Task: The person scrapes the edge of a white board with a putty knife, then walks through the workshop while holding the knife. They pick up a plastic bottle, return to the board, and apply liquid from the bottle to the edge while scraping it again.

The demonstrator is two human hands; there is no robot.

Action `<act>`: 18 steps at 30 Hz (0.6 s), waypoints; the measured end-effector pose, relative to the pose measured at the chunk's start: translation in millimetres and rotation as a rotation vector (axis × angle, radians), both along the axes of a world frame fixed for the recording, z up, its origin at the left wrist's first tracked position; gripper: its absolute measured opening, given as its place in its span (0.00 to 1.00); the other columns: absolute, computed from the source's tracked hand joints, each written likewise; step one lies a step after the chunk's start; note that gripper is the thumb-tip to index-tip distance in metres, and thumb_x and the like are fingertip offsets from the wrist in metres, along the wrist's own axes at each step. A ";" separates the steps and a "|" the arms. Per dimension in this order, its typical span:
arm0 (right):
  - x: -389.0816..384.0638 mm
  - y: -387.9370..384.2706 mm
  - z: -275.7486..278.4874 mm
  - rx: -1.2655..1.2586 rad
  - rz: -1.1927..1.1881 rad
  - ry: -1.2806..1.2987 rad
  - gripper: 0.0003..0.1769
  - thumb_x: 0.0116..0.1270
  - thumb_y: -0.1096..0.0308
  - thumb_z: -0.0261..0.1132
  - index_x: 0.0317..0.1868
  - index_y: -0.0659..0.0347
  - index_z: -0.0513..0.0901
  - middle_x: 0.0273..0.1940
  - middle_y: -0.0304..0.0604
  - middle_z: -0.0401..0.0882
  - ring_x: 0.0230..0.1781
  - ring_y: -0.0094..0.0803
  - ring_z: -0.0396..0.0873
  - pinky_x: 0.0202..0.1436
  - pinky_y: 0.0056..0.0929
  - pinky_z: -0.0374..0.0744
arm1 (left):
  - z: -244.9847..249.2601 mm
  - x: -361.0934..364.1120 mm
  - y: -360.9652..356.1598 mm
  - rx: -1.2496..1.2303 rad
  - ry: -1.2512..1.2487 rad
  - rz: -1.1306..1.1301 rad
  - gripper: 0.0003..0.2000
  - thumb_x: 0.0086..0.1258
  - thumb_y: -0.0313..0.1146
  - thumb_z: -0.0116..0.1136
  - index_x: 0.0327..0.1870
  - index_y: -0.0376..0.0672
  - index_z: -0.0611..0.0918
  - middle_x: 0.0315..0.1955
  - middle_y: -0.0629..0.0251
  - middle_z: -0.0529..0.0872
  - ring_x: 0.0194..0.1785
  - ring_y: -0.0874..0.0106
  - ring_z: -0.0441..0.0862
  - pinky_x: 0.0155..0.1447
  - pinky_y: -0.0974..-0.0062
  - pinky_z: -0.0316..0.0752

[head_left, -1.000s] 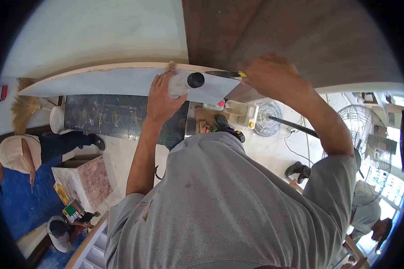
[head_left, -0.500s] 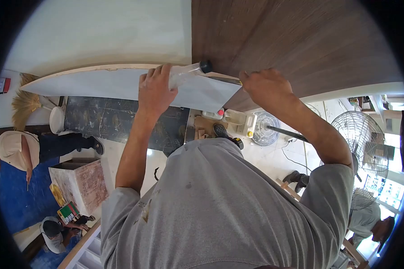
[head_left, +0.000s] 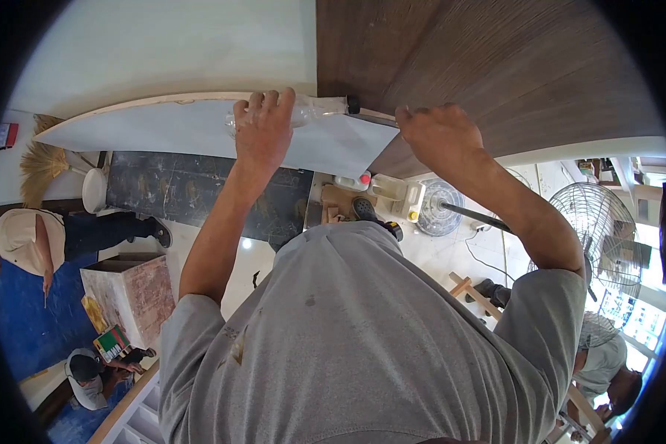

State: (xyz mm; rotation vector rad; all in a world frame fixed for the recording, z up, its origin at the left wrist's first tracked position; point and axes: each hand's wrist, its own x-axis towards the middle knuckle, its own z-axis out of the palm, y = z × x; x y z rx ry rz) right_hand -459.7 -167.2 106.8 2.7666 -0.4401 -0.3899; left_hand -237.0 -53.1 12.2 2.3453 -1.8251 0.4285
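Note:
My left hand is wrapped round a clear plastic bottle with a black cap. The bottle lies nearly level along the raw edge of a white-faced board, its cap pointing right. My right hand is closed beside the dark wood-grain panel, near the end of the board's edge. Whatever sits in its curled fingers is hidden.
Jugs and a round fan base stand on the floor below, with a wire fan at right. Co-workers are at left and right. A red-stained box and a broom stand left.
My left hand and the bottle have shifted slightly right and the bottle has levelled out. A thin dark piece with a yellow spot by my right fingers no longer shows.

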 end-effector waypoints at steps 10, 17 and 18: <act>-1.9 -3.4 -2.1 -0.007 0.021 -0.013 0.19 0.51 0.75 0.62 0.45 0.75 0.75 0.22 0.47 0.81 0.22 0.32 0.82 0.26 0.25 0.79 | 1.8 3.7 -8.4 -0.166 -0.011 -0.093 0.19 0.47 0.26 0.61 0.44 0.46 0.74 0.33 0.68 0.79 0.43 0.68 0.76 0.46 0.64 0.66; 0.7 0.8 3.6 0.006 -0.003 0.041 0.20 0.51 0.74 0.63 0.46 0.76 0.74 0.22 0.46 0.81 0.23 0.31 0.82 0.26 0.24 0.79 | 6.5 8.8 -17.0 -0.179 -0.091 -0.131 0.14 0.52 0.25 0.56 0.41 0.46 0.74 0.30 0.69 0.79 0.40 0.70 0.76 0.46 0.66 0.66; 0.1 2.4 2.6 -0.011 -0.008 0.045 0.21 0.52 0.74 0.62 0.47 0.73 0.74 0.22 0.45 0.81 0.23 0.31 0.82 0.26 0.24 0.78 | 7.0 9.2 -18.0 -0.196 -0.099 -0.143 0.13 0.53 0.25 0.55 0.41 0.46 0.74 0.29 0.70 0.79 0.39 0.70 0.76 0.46 0.66 0.66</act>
